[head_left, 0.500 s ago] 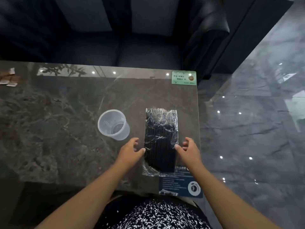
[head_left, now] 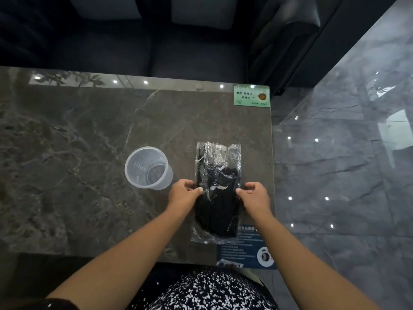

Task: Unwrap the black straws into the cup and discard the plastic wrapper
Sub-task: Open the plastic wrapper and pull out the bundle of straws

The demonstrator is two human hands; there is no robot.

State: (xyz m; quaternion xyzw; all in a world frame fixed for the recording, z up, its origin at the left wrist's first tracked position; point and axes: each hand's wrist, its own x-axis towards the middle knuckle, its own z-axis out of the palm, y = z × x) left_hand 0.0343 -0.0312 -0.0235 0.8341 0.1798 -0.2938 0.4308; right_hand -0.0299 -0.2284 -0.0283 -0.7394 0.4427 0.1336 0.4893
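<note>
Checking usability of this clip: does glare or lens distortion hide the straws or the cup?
Head view: glare streaks the plastic wrapper, yet the black straws stay readable; ceiling lights reflect off the table; wide-angle bending at the edges; the cup is sharp.

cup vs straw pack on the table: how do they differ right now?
The cup is clear and empty; the straw pack is black straws sealed in crinkled clear wrap. The cup stands upright, open side up; the pack lies flat, pointing away from the person. Nothing touches the cup, while the left hand and right hand pinch the pack's two long edges. Both rest on the marble table.
</note>
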